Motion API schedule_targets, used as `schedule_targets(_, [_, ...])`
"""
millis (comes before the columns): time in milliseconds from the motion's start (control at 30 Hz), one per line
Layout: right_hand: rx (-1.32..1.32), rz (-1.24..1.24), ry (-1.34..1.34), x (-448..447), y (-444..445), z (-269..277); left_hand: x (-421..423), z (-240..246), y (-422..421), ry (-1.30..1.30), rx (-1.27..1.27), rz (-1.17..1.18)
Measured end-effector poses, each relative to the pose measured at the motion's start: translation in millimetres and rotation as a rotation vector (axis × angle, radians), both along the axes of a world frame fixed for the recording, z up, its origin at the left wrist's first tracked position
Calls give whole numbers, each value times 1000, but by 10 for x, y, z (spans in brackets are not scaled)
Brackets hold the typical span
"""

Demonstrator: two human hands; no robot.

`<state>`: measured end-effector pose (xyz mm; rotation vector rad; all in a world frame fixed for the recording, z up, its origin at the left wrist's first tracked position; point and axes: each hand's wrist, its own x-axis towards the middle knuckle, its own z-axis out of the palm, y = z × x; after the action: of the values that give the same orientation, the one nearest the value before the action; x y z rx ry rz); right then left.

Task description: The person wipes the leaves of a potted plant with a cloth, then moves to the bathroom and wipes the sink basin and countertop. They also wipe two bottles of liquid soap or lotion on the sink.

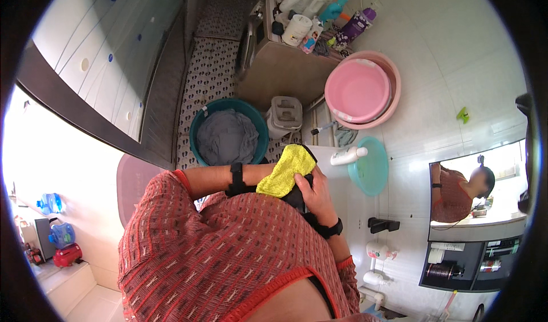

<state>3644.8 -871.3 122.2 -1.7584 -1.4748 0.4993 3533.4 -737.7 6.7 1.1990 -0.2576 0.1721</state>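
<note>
A yellow terry cloth with a dark edge is in front of my belly. My right hand grips its right side, with the thumb over the front. From the left my forearm with a black wrist strap reaches behind the cloth; the cloth covers my left hand, so its fingers do not show. Black material lies just under the cloth, by my right thumb; what it is cannot be made out. Beyond my hands stands a white sink, partly covered by them.
A dark green tub with grey fabric and a lidded white bucket stand on the floor. Pink basins lean by the wall. A white bottle and a turquoise basin sit at the sink. A mirror hangs right.
</note>
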Motion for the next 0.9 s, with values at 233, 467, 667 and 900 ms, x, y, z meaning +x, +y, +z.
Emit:
schedule_targets(233, [46, -455, 344, 358, -236, -336, 89, 491, 213, -54, 468, 227])
schedule_targets(467, [407, -351, 899, 528, -384, -85, 177, 919, 351, -85, 80, 168])
schedule_targets(667, [211, -407, -140, 551, -652, -326, 343, 968, 115, 16, 276, -249])
schedule_targets(900, [710, -663, 1154, 414, -1535, -435, 258, 844, 402, 215, 269, -186])
